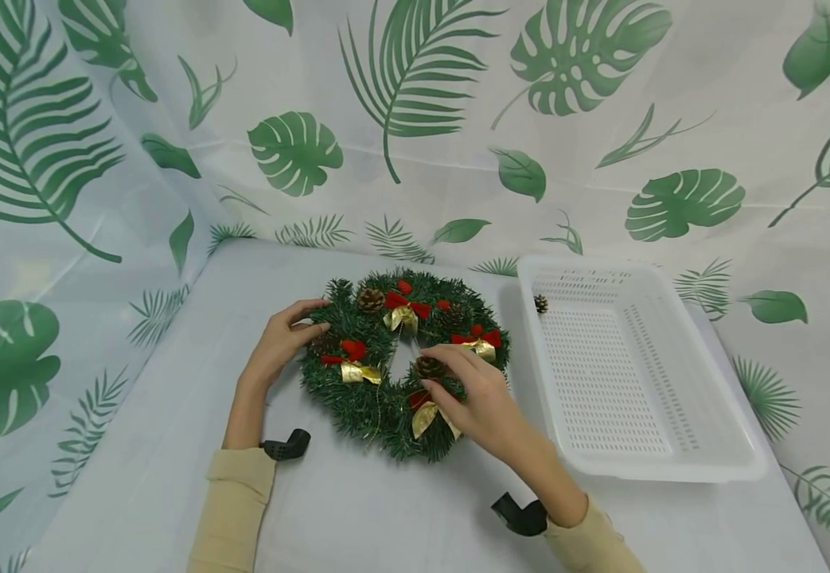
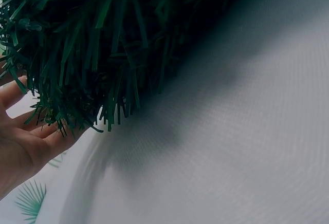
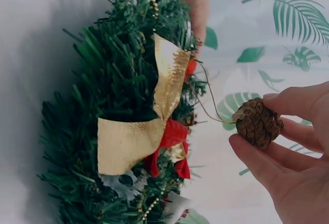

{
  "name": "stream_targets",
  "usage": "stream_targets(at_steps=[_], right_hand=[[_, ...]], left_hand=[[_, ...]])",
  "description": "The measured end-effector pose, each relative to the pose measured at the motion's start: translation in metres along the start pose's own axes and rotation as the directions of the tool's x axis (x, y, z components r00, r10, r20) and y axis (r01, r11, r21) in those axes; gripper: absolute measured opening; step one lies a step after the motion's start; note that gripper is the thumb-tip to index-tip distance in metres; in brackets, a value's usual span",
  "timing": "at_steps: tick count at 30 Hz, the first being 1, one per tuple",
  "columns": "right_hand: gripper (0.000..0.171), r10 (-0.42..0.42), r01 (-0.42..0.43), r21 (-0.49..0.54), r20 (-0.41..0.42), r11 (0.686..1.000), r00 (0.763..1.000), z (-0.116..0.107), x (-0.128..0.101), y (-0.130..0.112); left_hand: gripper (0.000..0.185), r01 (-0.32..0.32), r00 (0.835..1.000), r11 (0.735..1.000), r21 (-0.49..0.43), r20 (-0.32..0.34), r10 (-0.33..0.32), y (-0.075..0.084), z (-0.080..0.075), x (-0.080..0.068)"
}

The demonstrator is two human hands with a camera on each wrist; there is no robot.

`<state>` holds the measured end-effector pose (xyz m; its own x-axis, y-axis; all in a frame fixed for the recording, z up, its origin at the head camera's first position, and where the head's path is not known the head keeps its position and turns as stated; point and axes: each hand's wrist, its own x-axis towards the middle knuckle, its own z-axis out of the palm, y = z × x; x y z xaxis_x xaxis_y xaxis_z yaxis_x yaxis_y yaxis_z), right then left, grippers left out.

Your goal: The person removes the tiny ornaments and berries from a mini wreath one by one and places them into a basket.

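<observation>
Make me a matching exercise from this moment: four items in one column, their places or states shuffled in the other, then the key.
1. White perforated plastic basket
2. Brown pinecone on a thin cord
3. Person's left hand
4. Round green tinsel wreath

A. At the wreath's left edge
B. Decorated with red-and-gold bows
C. Right of the wreath, a small brown pinecone inside
D. Between the right hand's fingertips

Pairs: 1-C, 2-D, 3-A, 4-B

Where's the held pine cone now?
In the head view, the pine cone is in the right grip, over the wreath, just right of its opening, near a gold bow.
</observation>
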<state>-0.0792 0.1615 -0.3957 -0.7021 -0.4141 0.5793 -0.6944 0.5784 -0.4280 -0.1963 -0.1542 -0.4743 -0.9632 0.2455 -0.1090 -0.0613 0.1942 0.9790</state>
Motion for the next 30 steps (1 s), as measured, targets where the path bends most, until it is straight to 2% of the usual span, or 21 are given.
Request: stream_targets(at_steps=[5, 12, 21, 30], right_hand=[[0.046, -0.021, 0.022, 0.004, -0.040, 1.000, 0.999, -0.004, 0.002, 0.002], [0.044, 0.002, 0.001, 0.055, -0.051, 0.998, 0.999, -0.014, 0.002, 0.003], [0.044, 0.120, -0.123, 0.073, 0.038, 0.990, 0.992, -0.036, 0.001, 0.005], [0.046, 0.191, -0.195, 0.116, 0.044, 0.974, 0.981, -0.055, 0.002, 0.010]], left_hand=[[0.050, 0.001, 1.000, 1.000, -0.002, -0.005, -0.001, 0.000, 0.000, 0.000], [0.051, 0.001, 1.000, 1.000, 0.002, -0.003, -0.001, -0.001, -0.001, 0.001], [0.051, 0.004, 1.000, 1.000, 0.004, -0.006, -0.004, 0.001, 0.000, 0.001], [0.050, 0.001, 1.000, 1.000, -0.004, -0.006, -0.001, 0.000, 0.000, 0.001]])
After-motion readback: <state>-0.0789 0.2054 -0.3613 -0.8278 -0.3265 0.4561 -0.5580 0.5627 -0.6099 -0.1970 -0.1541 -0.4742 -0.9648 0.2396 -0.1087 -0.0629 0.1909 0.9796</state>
